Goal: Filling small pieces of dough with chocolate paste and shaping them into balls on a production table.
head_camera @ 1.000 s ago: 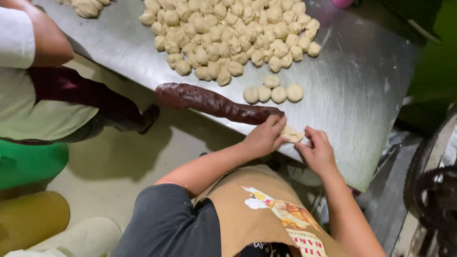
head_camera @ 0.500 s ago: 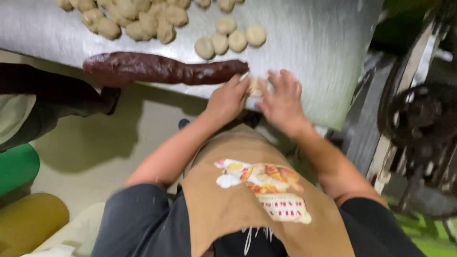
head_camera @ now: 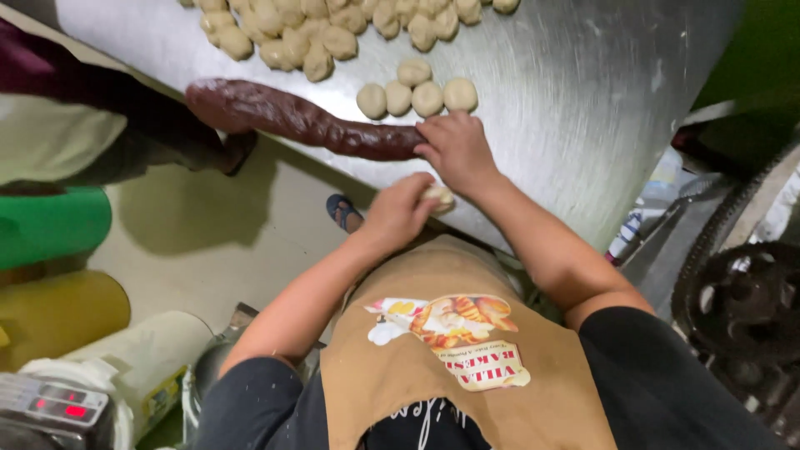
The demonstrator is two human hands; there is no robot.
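Nearest the camera: tan apron (head_camera: 450, 367) with a printed picture over a dark shirt, both forearms reaching forward to the edge of the steel bench (head_camera: 583, 92). Change over the last second: both hands were pressed together around one pale piece at the bench edge; now they have parted. Left hand (head_camera: 398, 212) is curled closed around a small pale dough piece (head_camera: 439, 197), held at the bench edge, fingers wrapped, only the end of the piece showing. Right hand (head_camera: 457, 150) has moved forward and lies palm-down, fingers loosely bent, fingertips touching the near end of the long dark reddish-brown roll (head_camera: 300, 121); whether it pinches the roll or merely rests on it, cannot tell. Judgement: one piece is finished or nearly so in the left hand, while the right goes to the roll for more. Just beyond the right hand, four pale dough balls (head_camera: 417, 93) sit in a loose row, close beside the roll's end. Farther back, a large heap of similar balls (head_camera: 333, 29) covers the bench. Far left: another person's dark sleeve (head_camera: 100, 92) near the roll's other end.
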